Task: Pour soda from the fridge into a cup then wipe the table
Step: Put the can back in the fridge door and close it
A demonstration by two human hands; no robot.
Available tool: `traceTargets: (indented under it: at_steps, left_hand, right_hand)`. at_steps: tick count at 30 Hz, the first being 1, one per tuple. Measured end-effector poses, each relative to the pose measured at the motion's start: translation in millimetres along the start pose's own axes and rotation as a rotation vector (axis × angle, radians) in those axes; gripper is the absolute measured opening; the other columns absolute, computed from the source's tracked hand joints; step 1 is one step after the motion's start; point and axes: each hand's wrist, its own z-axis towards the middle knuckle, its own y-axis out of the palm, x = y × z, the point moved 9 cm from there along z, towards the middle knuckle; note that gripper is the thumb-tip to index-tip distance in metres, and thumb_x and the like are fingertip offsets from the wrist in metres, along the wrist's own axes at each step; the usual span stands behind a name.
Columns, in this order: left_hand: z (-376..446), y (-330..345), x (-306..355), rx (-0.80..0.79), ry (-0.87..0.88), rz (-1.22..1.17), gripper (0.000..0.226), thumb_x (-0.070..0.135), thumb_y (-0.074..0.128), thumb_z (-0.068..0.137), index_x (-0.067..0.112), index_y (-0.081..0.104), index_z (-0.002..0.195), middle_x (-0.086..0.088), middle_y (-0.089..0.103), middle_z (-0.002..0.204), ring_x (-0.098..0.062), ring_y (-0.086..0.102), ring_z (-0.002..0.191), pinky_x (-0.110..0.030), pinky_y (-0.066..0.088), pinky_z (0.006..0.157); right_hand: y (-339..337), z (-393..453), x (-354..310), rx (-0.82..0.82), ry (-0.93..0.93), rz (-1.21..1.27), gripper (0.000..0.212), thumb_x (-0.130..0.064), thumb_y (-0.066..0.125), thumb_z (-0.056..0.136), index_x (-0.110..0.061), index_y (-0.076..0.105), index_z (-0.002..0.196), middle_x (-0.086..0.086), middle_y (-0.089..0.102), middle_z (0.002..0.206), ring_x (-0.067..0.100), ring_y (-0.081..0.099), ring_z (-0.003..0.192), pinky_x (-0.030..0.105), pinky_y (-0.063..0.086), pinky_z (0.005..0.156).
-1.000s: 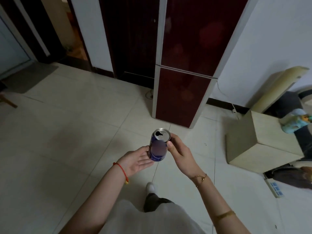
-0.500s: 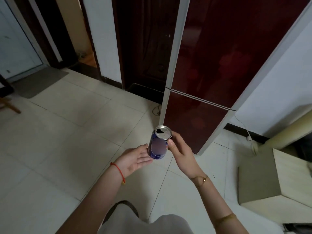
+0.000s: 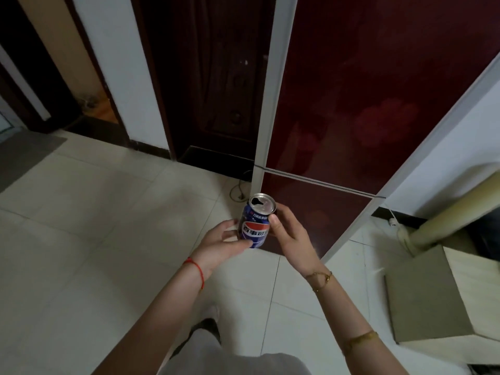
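Blue aluminium soda can with red-white logo (image 3: pixel 256 222) is held upright in mid-air over the pale tiled floor (image 3: pixel 81 226), just in front of the lower left corner of the dark red glossy fridge (image 3: pixel 365 104), whose doors are closed. Can top is already open, mouth hole facing away from the person. Right hand (image 3: pixel 290 234) grips the can from its right side, thumb curled across the front near the rim, fingers wrapped behind. Left hand (image 3: pixel 223 243) sits at the can's lower left, fingers relaxed and nearly straight, tips touching or just beside the base; looks like support, not a grip. Can's long axis is vertical, tilted slightly. No cup or table in view, so pouring looks not yet begun; likely step is carrying the can to the cup. Right hand is the one in control; risk is spilling from the open top. Beige box-shaped cabinet (image 3: pixel 433 293) stands on the floor at right.
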Motion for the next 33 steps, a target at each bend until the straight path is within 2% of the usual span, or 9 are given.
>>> traceTargets:
  at_steps: [3, 6, 10, 15, 20, 24, 26, 30, 33]
  left_hand:
    - [41.6, -18.5, 44.4, 0.017, 0.173, 0.235, 0.070, 0.033, 0.086, 0.063, 0.030, 0.055, 0.125, 0.011, 0.064, 0.118, -0.011, 0.067, 0.100, -0.033, 0.053, 0.096]
    - [75.8, -35.6, 84.7, 0.036, 0.316, 0.295, 0.052, 0.025, 0.085, 0.069, 0.040, 0.055, 0.109, 0.025, 0.064, 0.101, 0.009, 0.066, 0.082, -0.012, 0.052, 0.077]
    - [119.3, -55.1, 123.1, 0.033, 0.463, 0.313, 0.058, 0.028, 0.086, 0.069, 0.037, 0.053, 0.115, 0.016, 0.066, 0.112, 0.004, 0.063, 0.101, -0.011, 0.049, 0.084]
    - [166.6, -76.3, 150.4, 0.037, 0.535, 0.313, 0.071, 0.026, 0.086, 0.069, 0.028, 0.050, 0.131, 0.014, 0.064, 0.120, -0.001, 0.061, 0.109, -0.016, 0.049, 0.090]
    - [201.5, -84.3, 168.5, 0.031, 0.571, 0.319, 0.072, 0.028, 0.088, 0.067, 0.026, 0.051, 0.129, 0.012, 0.065, 0.118, -0.002, 0.061, 0.109, -0.013, 0.048, 0.089]
    - [222.1, -90.1, 180.5, 0.056, 0.583, 0.293, 0.071, 0.026, 0.089, 0.065, 0.022, 0.053, 0.127, 0.010, 0.066, 0.116, -0.004, 0.063, 0.107, -0.013, 0.049, 0.088]
    - [232.0, -94.8, 185.1, 0.070, 0.576, 0.230, 0.071, 0.024, 0.089, 0.065, 0.021, 0.054, 0.127, 0.009, 0.066, 0.118, -0.005, 0.063, 0.109, -0.023, 0.052, 0.094]
    - [251.2, -103.2, 198.8, 0.107, 0.575, 0.172, 0.071, 0.023, 0.089, 0.065, 0.022, 0.055, 0.126, 0.011, 0.067, 0.118, -0.003, 0.063, 0.109, -0.031, 0.052, 0.097]
    - [263.7, -106.6, 208.0, 0.142, 0.567, 0.137, 0.068, 0.018, 0.090, 0.064, 0.026, 0.056, 0.122, 0.013, 0.067, 0.115, -0.001, 0.064, 0.107, -0.031, 0.052, 0.097]
  right_hand:
    - [8.9, 48.9, -9.5, 0.039, -0.016, 0.003, 0.036, -0.043, 0.050, 0.098, -0.028, 0.054, 0.130, -0.009, 0.065, 0.125, 0.012, 0.061, 0.118, 0.047, 0.048, 0.102]
    - [19.1, 96.9, -19.3, 0.066, -0.024, 0.019, 0.031, -0.035, 0.049, 0.100, -0.027, 0.054, 0.130, -0.010, 0.066, 0.122, 0.007, 0.062, 0.116, 0.036, 0.049, 0.101]
    - [29.1, 152.3, -32.3, 0.115, -0.052, 0.023, 0.031, -0.029, 0.049, 0.100, -0.019, 0.055, 0.130, -0.008, 0.067, 0.119, -0.003, 0.061, 0.110, 0.013, 0.046, 0.088]
    - [40.3, 203.9, -38.9, 0.144, -0.064, 0.021, 0.037, -0.040, 0.051, 0.098, -0.025, 0.052, 0.132, -0.006, 0.067, 0.119, 0.004, 0.062, 0.112, 0.026, 0.053, 0.092]
    - [42.9, 239.2, -40.8, 0.134, -0.066, 0.024, 0.041, -0.039, 0.049, 0.099, -0.023, 0.049, 0.136, -0.003, 0.065, 0.122, 0.008, 0.063, 0.113, 0.029, 0.054, 0.092]
    - [38.1, 264.0, -36.2, 0.081, -0.050, -0.006, 0.043, -0.041, 0.045, 0.101, -0.025, 0.047, 0.141, -0.007, 0.063, 0.129, 0.004, 0.058, 0.121, 0.030, 0.049, 0.102]
    - [27.8, 277.4, -33.8, 0.084, -0.031, -0.095, 0.047, -0.048, 0.040, 0.100, -0.028, 0.046, 0.142, -0.006, 0.061, 0.133, 0.006, 0.055, 0.124, 0.034, 0.045, 0.107]
    - [-2.4, 309.9, -52.5, 0.149, -0.124, -0.396, 0.044, -0.033, 0.039, 0.104, -0.013, 0.046, 0.142, 0.004, 0.055, 0.139, 0.014, 0.049, 0.131, 0.020, 0.037, 0.108]
    - [-13.1, 339.4, -77.5, 0.178, -0.337, -0.728, 0.042, -0.024, 0.041, 0.103, -0.006, 0.046, 0.140, 0.009, 0.051, 0.141, 0.023, 0.040, 0.137, 0.038, 0.033, 0.115]
